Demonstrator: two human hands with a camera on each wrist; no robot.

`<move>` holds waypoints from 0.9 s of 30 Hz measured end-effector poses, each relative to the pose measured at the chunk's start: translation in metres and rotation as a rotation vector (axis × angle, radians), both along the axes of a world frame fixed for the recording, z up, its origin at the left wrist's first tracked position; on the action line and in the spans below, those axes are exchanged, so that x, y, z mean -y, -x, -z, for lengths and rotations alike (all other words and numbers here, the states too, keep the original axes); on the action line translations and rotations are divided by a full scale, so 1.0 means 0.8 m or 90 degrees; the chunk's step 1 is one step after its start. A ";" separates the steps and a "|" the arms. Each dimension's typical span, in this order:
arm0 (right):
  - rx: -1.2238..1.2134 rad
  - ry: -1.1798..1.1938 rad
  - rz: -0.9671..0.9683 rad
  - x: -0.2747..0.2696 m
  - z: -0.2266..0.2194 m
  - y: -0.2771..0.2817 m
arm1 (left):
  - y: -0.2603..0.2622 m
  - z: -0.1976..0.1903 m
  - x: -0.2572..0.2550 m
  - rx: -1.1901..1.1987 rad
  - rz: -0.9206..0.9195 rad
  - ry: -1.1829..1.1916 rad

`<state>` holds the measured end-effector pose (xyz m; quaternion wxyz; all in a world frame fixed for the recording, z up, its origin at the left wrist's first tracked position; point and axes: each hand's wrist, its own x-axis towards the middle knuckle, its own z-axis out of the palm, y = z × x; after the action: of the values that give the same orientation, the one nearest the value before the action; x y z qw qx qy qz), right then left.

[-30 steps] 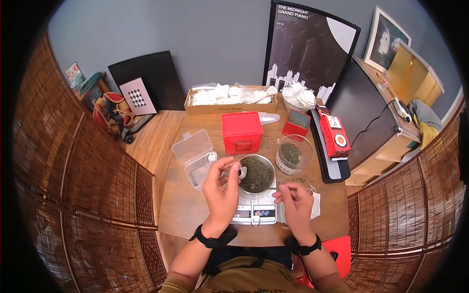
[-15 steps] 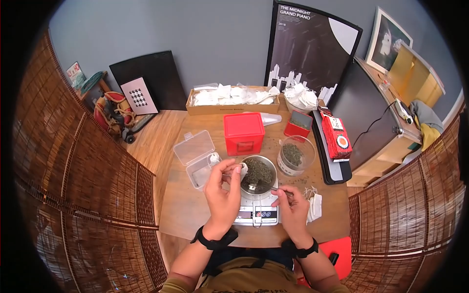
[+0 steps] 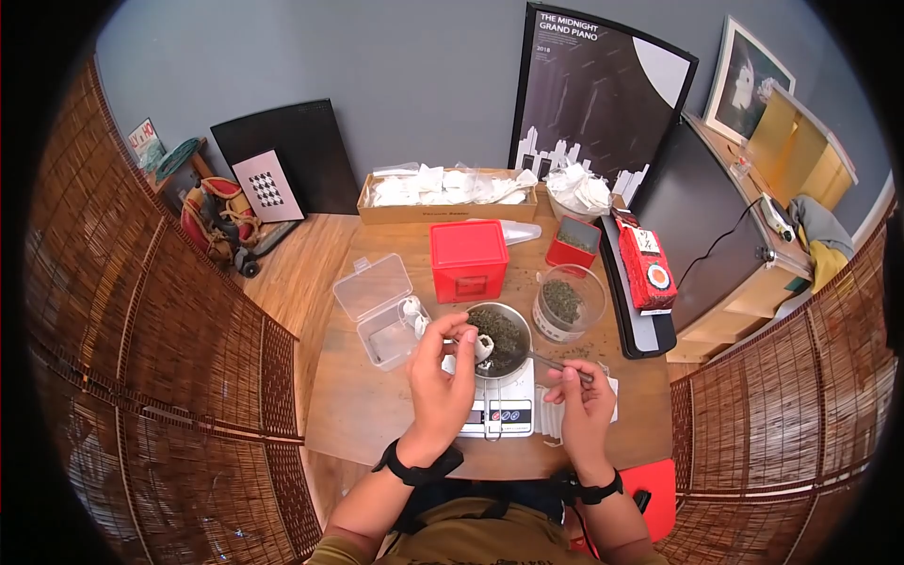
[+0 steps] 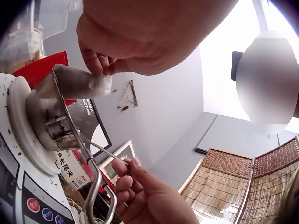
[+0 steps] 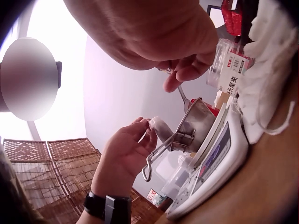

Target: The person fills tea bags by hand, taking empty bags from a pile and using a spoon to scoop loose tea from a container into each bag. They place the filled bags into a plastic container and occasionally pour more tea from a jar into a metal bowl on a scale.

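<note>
small white bag pinched at the mouth of the pan, spoon in the right hand

from my remote seat, i had the left hand [image 3: 441, 381] holding the small white bag [image 3: 483, 347] between thumb and fingertips, the grip nearly closed on its edge. the bag lay slanted at the left side of the mouth of the metal pan [image 5: 196, 123]; i could not tell whether it touched the rim.

the right hand [image 3: 586, 419] pinched the handle of the metal spoon [image 3: 562, 366] between thumb and fingers, closed around it, the spoon slanting over the pan's right rim. dark green leaves filled much of the pan, which sat on the white scale [image 3: 521, 419], its wire handle pointing toward the person.

on the wooden table [image 3: 358, 428], the clear hinged box [image 3: 384, 347] stood open to the left with white pieces inside. the red lidded box [image 3: 469, 250] stood behind the pan, and the clear round tub [image 3: 556, 328] of leaves to its right, the small red tin [image 3: 571, 254] behind that. flat white bags [image 3: 551, 424] lay beside the right hand. farther back, the cardboard box [image 3: 414, 215] held white packets, and the red packet [image 3: 650, 268] lay at the right.
</note>
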<state>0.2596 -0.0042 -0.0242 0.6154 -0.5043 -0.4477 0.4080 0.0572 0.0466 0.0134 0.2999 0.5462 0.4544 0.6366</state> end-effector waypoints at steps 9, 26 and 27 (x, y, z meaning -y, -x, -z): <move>-0.038 -0.020 0.032 -0.004 -0.004 -0.008 | -0.007 0.014 -0.002 0.058 0.061 0.045; -0.157 -0.015 0.028 -0.004 -0.030 -0.023 | -0.017 0.029 -0.012 0.131 0.133 0.081; -0.156 -0.014 0.027 -0.004 -0.030 -0.023 | -0.016 0.031 -0.012 0.128 0.131 0.085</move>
<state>0.2777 -0.0014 -0.0003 0.6797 -0.4529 -0.3627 0.4487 0.0701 0.0565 -0.0113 0.4433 0.5025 0.4051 0.6220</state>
